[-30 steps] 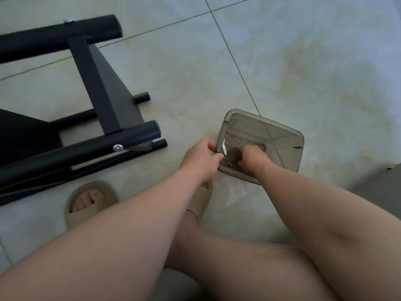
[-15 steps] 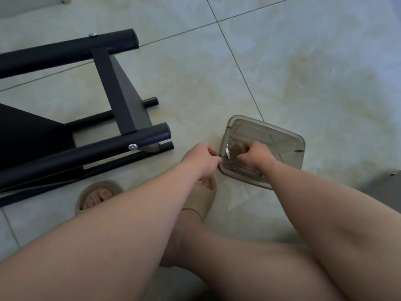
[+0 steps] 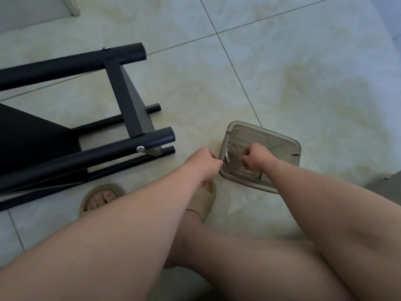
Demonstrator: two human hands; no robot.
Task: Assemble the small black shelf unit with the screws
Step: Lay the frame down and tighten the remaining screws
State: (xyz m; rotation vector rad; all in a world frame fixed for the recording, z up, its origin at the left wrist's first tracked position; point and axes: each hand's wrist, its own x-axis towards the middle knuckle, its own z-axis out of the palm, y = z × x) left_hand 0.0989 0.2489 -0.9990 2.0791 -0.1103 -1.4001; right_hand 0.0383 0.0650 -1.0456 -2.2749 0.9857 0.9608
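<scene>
The right hand (image 3: pixel 257 158) has shifted from the near corner to the middle of the one clear tray (image 3: pixel 288 146), curled on I cannot tell what, the left hand (image 3: pixel 204 161) pinches its rim, one loose screw (image 3: pixel 232 170) lies between them, and the black shelf unit (image 3: pixel 124 101), bearing two fitted screws (image 3: pixel 140 148) (image 3: pixel 106 48), lies left of both.

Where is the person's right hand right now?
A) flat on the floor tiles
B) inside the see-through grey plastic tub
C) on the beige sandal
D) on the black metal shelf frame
B: the right hand is curled up inside the walls of the see-through grey plastic tub that sits on the floor.
</scene>
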